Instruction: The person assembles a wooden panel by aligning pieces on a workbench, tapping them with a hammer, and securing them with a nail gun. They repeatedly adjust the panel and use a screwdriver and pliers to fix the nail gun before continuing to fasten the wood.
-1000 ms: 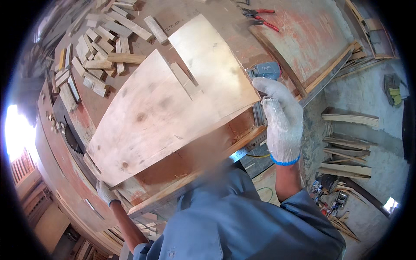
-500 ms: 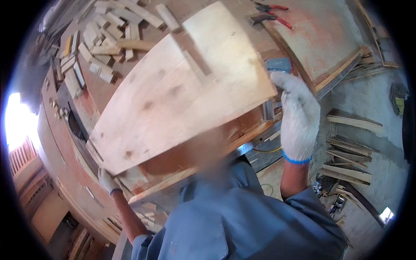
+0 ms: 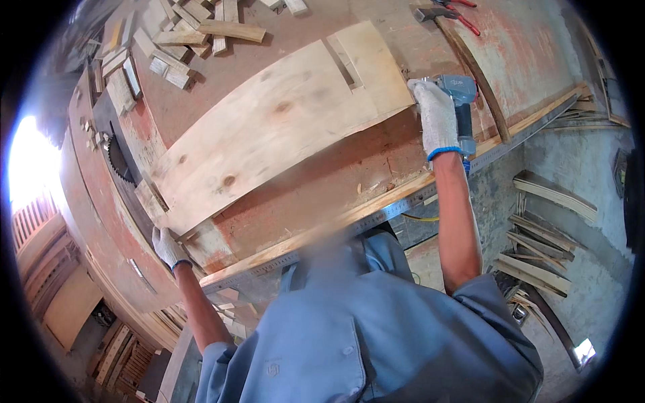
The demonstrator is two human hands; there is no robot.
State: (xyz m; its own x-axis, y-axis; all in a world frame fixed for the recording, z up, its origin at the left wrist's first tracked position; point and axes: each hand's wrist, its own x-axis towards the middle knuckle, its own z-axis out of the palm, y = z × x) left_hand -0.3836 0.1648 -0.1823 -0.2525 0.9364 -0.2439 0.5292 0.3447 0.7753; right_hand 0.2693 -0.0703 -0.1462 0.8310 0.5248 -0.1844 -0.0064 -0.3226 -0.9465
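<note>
**Figure: A long panel held at both ends on a saw bench**

Reading from left to right: at the far left a toothed circular saw blade (image 3: 119,160) rises through the reddish workbench (image 3: 322,181); just below it the left hand (image 3: 168,246), in a white glove, is closed over the lower-left end of the pale wooden panel (image 3: 269,138), fingers wrapped on the corner where short battens are fixed; the panel runs away from this hand up and to the right, its long axis diagonal across the bench, its far end crossed by a narrow cleat (image 3: 341,60); the blade lies just beside the panel's left end, on the side away from the person's body; beyond the panel, toward the top, a heap of offcut blocks (image 3: 181,40) lies well apart from either hand; at the panel's upper-right end the right hand (image 3: 437,117), also gloved, rests against the end edge with fingers together, whether it grips the edge or merely presses it cannot be told; touching or just behind that hand stands a grey-blue power tool (image 3: 462,101); further right lie a dark curved strip (image 3: 474,67) and red-handled pliers (image 3: 460,13); a metal rail (image 3: 376,211) borders the near edge of the bench; each hand thus sits at one end of the long axis, the left nearer the blade.
</note>
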